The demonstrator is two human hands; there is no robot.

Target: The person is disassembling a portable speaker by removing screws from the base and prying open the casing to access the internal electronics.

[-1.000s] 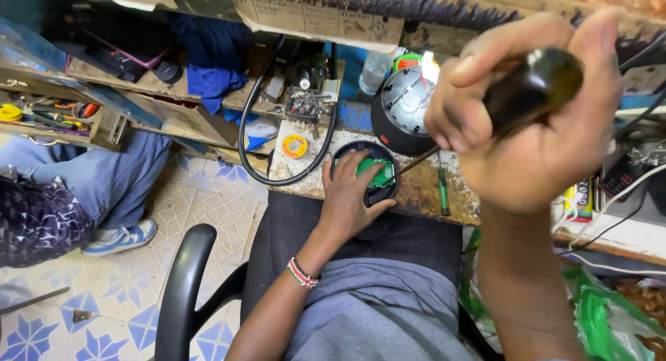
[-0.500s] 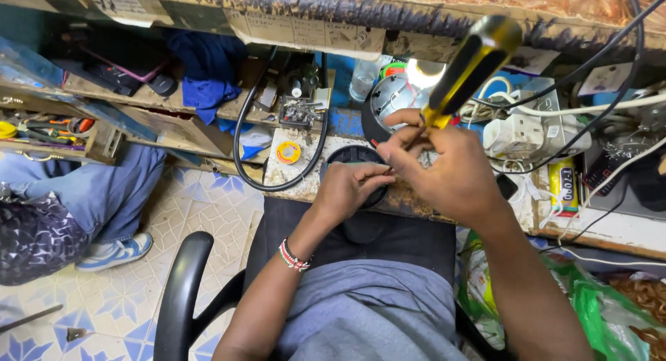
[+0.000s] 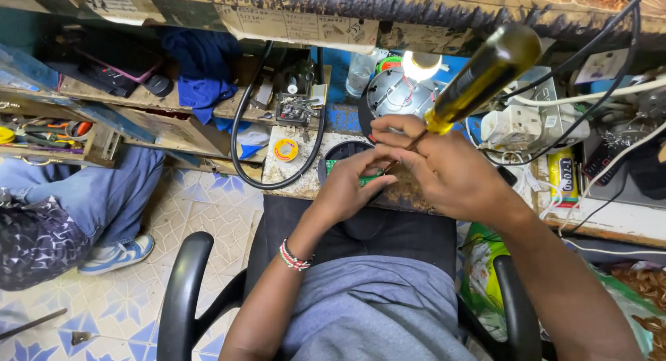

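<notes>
My right hand (image 3: 444, 170) grips a screwdriver (image 3: 485, 73) with a yellow and black handle. Its shaft slants down and left to a round black part with a green circuit board (image 3: 341, 160) on the workbench. My left hand (image 3: 350, 184) rests on that round part and holds it steady, with the fingers over the board. A beaded band (image 3: 294, 257) circles my left wrist. The screwdriver's tip is hidden between my two hands.
A lit lamp (image 3: 421, 64) shines over a grey round housing (image 3: 395, 96). A black cable loop (image 3: 277, 135), a yellow tape roll (image 3: 285, 150), a power strip (image 3: 517, 128) and a yellow battery (image 3: 562, 177) crowd the bench. Another person's leg (image 3: 90, 201) is at left. Black chair arms (image 3: 182, 295) flank me.
My right hand came down from close to the camera to the round part, bringing the screwdriver tip to the board. My left hand stayed on the part.
</notes>
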